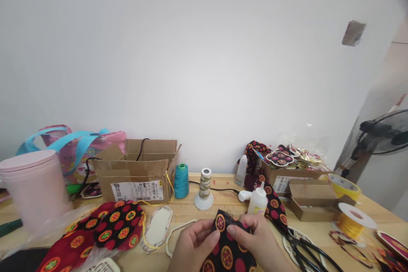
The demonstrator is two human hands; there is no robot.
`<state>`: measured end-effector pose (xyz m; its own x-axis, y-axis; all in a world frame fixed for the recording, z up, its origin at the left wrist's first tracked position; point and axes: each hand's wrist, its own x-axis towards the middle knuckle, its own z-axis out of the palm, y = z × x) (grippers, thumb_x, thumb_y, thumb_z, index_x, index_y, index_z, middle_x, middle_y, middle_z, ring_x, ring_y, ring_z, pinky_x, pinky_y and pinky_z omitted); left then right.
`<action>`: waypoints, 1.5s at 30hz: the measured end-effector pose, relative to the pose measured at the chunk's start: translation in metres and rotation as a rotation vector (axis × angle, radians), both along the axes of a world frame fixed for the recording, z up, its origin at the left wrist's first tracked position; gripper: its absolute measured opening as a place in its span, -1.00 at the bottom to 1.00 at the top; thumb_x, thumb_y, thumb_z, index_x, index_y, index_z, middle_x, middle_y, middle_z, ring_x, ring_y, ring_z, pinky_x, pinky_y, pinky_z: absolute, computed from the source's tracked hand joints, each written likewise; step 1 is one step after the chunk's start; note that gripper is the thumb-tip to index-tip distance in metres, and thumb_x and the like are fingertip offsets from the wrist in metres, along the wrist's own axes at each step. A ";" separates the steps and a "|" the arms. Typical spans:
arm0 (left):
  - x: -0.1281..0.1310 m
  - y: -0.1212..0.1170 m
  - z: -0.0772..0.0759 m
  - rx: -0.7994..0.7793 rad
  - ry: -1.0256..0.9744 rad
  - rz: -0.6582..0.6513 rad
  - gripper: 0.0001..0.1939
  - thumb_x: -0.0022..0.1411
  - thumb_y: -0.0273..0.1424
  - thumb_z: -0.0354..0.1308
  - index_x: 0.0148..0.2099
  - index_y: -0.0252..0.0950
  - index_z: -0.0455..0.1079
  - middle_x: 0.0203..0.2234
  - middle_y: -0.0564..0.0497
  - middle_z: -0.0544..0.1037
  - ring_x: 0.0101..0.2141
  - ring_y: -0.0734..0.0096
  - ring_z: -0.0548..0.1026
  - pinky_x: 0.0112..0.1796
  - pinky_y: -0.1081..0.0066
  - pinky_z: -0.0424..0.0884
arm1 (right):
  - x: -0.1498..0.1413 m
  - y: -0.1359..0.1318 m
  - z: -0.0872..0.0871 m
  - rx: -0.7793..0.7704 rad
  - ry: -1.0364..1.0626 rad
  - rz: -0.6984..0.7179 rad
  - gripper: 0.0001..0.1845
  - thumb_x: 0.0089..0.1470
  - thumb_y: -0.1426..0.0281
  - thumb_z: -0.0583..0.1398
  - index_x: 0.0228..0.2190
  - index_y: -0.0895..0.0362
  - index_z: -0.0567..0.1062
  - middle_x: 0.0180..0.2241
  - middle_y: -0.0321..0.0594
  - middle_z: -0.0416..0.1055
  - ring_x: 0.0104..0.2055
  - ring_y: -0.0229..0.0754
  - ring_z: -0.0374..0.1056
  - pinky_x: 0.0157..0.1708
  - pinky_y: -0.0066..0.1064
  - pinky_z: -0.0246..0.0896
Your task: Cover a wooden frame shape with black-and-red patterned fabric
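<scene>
A piece of black fabric (227, 258) printed with red and orange round flowers is held up near the front of the table. My left hand (195, 246) pinches its left side between thumb and fingers. On the other side, my right hand (255, 240) grips the cloth's upper right part, thumb on top. The fabric's lower end runs out of the picture. Just behind my right hand stands a white squeeze bottle (258, 201) with a pointed nozzle. To the left of my left hand lies a cream oblong plaque (158, 226) with a patterned border.
Behind stand an open cardboard box (137, 174), a teal thread cone (181, 182) and a thread spool (205, 185). Patterned cloth (117, 225) lies left beside a pink bin (35, 191). Black-handled pliers (306, 248), a yellow cord spool (352, 223) and a filled box (283, 174) are right.
</scene>
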<state>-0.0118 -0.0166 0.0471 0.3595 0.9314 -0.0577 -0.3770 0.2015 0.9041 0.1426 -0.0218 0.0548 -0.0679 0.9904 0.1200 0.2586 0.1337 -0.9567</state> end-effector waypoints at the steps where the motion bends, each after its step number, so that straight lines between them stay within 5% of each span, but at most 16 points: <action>1: 0.000 0.001 -0.002 -0.017 -0.016 -0.006 -0.68 -0.20 -0.26 0.29 -0.36 -0.34 0.45 -0.50 -0.05 0.58 -0.45 0.30 0.48 -0.31 0.33 0.34 | -0.001 0.000 -0.004 -0.004 -0.005 0.012 -0.51 -0.25 0.01 0.17 -0.80 0.12 0.19 -0.79 -0.43 0.07 -0.71 -0.38 -0.04 -0.70 -0.52 -0.15; 5: -0.002 0.004 -0.010 -0.037 0.065 0.033 -0.73 -0.24 -0.27 0.31 -0.49 -0.37 0.44 -0.62 -0.03 0.55 -0.55 0.37 0.46 -0.44 0.41 0.32 | -0.007 -0.001 -0.026 -0.037 0.000 0.026 -0.54 -0.27 0.04 0.20 -0.74 0.09 0.14 -0.78 -0.45 0.08 -0.71 -0.37 0.01 -0.71 -0.52 -0.13; 11: -0.001 0.002 -0.011 0.018 0.171 0.150 -0.75 -0.26 -0.30 0.32 -0.62 -0.37 0.38 -0.75 0.09 0.46 -0.67 0.54 0.35 -0.60 0.54 0.19 | -0.007 0.000 -0.046 0.149 -0.079 -0.078 -0.59 -0.32 0.16 0.27 -0.75 0.09 0.17 -0.73 -0.42 0.13 -0.66 -0.34 0.09 -0.65 -0.50 -0.02; 17: 0.001 0.001 -0.009 -0.018 0.059 0.069 -0.66 -0.13 -0.19 0.22 -0.35 -0.35 0.44 -0.59 -0.01 0.54 -0.51 0.35 0.45 -0.44 0.40 0.31 | -0.007 -0.005 -0.024 -0.008 -0.005 -0.043 -0.55 -0.24 0.00 0.16 -0.68 0.16 0.33 -0.73 -0.43 0.15 -0.67 -0.35 0.08 -0.65 -0.50 -0.03; 23: 0.000 -0.001 -0.003 0.014 0.058 -0.044 -0.66 -0.16 -0.21 0.25 -0.36 -0.36 0.46 -0.53 -0.07 0.57 -0.48 0.28 0.49 -0.34 0.31 0.35 | -0.006 -0.005 -0.012 -0.025 -0.042 -0.018 -0.50 -0.20 -0.04 0.11 -0.70 0.17 0.32 -0.71 -0.41 0.13 -0.63 -0.32 0.09 -0.63 -0.51 -0.02; 28: -0.002 0.001 -0.005 -0.048 0.039 0.012 -0.69 -0.20 -0.26 0.29 -0.39 -0.37 0.47 -0.55 -0.08 0.58 -0.50 0.27 0.50 -0.38 0.32 0.36 | -0.006 0.000 -0.021 -0.060 0.153 -0.133 -0.44 -0.16 -0.11 0.02 -0.70 0.14 0.33 -0.67 -0.37 0.18 -0.55 -0.26 0.14 -0.54 -0.47 0.09; 33: -0.003 0.000 -0.002 -0.035 0.053 0.027 -0.72 -0.16 -0.28 0.27 -0.39 -0.37 0.46 -0.56 -0.07 0.58 -0.54 0.31 0.49 -0.42 0.35 0.36 | -0.012 0.002 -0.030 -0.131 0.312 0.136 -0.58 -0.34 0.08 0.28 -0.57 0.18 0.38 -0.64 -0.40 0.21 -0.56 -0.29 0.15 -0.53 -0.47 0.11; 41: -0.004 -0.002 0.003 -0.076 0.016 0.024 -0.77 -0.11 -0.34 0.25 -0.37 -0.38 0.45 -0.55 -0.06 0.58 -0.50 0.31 0.49 -0.38 0.32 0.35 | -0.006 -0.001 -0.007 -0.171 0.274 0.145 -0.48 -0.20 -0.05 0.12 -0.74 0.16 0.24 -0.73 -0.46 0.03 -0.65 -0.38 -0.08 -0.64 -0.55 -0.14; 45: -0.006 -0.002 0.004 -0.084 -0.017 0.086 -0.78 -0.07 -0.34 0.23 -0.35 -0.37 0.42 -0.56 -0.03 0.57 -0.51 0.30 0.49 -0.40 0.32 0.36 | -0.004 0.001 -0.003 -0.229 0.352 0.140 -0.54 -0.28 0.00 0.21 -0.69 0.17 0.32 -0.72 -0.45 0.10 -0.65 -0.38 0.02 -0.60 -0.54 -0.04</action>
<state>-0.0176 -0.0187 0.0514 0.2797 0.9511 -0.1309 -0.4116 0.2419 0.8787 0.1385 -0.0203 0.0520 -0.1977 0.9783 -0.0619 -0.0934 -0.0817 -0.9923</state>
